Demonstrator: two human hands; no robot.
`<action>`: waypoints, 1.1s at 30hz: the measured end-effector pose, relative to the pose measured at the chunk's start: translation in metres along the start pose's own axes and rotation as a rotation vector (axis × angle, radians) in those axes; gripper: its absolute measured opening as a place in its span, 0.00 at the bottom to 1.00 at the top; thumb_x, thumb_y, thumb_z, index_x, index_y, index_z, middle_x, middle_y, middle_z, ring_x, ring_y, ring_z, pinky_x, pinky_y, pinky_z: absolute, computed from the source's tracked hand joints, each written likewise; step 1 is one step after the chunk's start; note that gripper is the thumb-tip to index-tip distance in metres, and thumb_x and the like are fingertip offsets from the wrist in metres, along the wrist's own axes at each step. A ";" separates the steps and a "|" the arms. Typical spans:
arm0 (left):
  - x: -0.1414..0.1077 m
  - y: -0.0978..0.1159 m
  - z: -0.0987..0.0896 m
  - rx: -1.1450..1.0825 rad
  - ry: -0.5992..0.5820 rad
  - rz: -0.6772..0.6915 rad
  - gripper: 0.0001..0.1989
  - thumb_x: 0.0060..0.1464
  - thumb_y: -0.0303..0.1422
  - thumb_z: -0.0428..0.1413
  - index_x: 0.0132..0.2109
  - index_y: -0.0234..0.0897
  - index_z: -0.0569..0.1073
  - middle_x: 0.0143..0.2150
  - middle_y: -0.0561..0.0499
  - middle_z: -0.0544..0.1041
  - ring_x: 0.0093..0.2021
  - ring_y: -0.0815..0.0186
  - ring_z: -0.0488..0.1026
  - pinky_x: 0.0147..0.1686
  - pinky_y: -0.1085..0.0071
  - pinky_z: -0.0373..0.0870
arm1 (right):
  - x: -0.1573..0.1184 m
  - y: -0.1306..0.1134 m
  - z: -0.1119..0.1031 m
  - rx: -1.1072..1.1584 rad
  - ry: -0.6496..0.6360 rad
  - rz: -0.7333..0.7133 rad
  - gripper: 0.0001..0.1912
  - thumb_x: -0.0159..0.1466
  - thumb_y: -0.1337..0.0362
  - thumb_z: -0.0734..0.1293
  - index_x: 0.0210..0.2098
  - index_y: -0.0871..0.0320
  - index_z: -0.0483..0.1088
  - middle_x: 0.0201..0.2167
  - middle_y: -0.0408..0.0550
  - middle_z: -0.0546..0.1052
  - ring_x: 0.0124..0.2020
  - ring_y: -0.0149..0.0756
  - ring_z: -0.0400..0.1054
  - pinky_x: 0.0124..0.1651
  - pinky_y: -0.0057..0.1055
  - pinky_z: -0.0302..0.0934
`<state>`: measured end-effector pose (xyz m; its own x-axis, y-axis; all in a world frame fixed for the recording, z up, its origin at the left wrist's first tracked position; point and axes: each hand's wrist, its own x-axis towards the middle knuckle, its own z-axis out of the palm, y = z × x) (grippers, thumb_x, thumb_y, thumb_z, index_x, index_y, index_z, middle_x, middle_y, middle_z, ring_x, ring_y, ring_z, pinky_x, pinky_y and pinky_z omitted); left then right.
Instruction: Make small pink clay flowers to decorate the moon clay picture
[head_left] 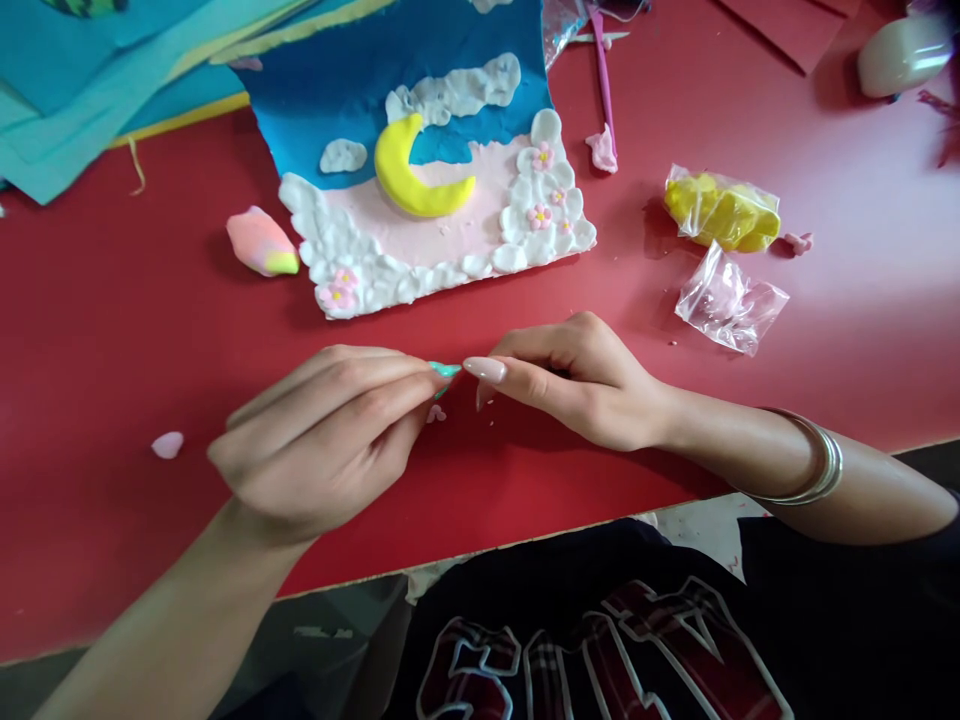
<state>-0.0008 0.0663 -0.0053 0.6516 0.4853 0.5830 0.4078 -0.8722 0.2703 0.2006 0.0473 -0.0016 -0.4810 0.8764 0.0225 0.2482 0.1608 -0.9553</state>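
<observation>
My left hand point(322, 435) is closed, its fingers and thumb pinched together above the near part of the red table. Glossy teal point(444, 369) shows at its fingertips; whether this is nail colour or a small piece, I cannot tell. Just below them is a tiny pink clay piece point(436, 412). Thumb against finger, my right hand point(581, 385) is closed too, its pale nail tip almost meeting the left fingertips. Anything between its fingers is hidden. Beyond both hands lies a clay picture point(442, 235) with a yellow moon point(409, 175), white clouds and small pink flowers.
A pink-and-yellow clay lump point(261, 242) lies left of the picture, a pink clay petal point(167, 445) nearer. To the right are bagged yellow clay point(724, 212), bagged pink clay point(727, 300) and a purple tool point(604, 90). Teal sheets point(97, 100) cover the far left.
</observation>
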 end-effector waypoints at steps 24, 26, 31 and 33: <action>-0.004 -0.003 0.005 0.027 -0.151 -0.163 0.09 0.50 0.23 0.55 0.36 0.43 0.73 0.33 0.52 0.75 0.35 0.64 0.72 0.33 0.65 0.72 | 0.000 0.002 0.001 -0.027 0.005 -0.045 0.24 0.67 0.55 0.54 0.27 0.66 0.70 0.18 0.40 0.63 0.20 0.20 0.52 0.25 0.21 0.48; -0.004 -0.003 0.005 0.017 -0.150 -0.186 0.10 0.51 0.24 0.55 0.38 0.45 0.73 0.34 0.52 0.75 0.36 0.63 0.72 0.33 0.64 0.72 | 0.000 0.002 0.001 -0.025 0.000 -0.047 0.24 0.67 0.55 0.53 0.27 0.66 0.69 0.19 0.40 0.64 0.20 0.20 0.52 0.25 0.21 0.48; -0.006 -0.006 0.005 0.010 -0.150 -0.213 0.10 0.53 0.28 0.55 0.42 0.46 0.73 0.36 0.51 0.75 0.37 0.62 0.72 0.34 0.63 0.72 | 0.000 0.002 0.001 -0.032 -0.007 -0.062 0.24 0.67 0.55 0.53 0.28 0.66 0.69 0.18 0.39 0.64 0.20 0.20 0.52 0.25 0.21 0.48; -0.006 -0.006 0.005 0.010 -0.161 -0.223 0.10 0.53 0.29 0.54 0.44 0.45 0.73 0.37 0.50 0.75 0.38 0.62 0.71 0.35 0.62 0.72 | 0.000 0.002 0.000 -0.042 -0.018 -0.069 0.23 0.67 0.57 0.53 0.28 0.66 0.69 0.18 0.39 0.63 0.20 0.20 0.53 0.25 0.21 0.49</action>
<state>-0.0038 0.0693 -0.0145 0.6380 0.6698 0.3800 0.5587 -0.7422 0.3702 0.2006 0.0475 -0.0037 -0.5128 0.8545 0.0822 0.2491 0.2397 -0.9383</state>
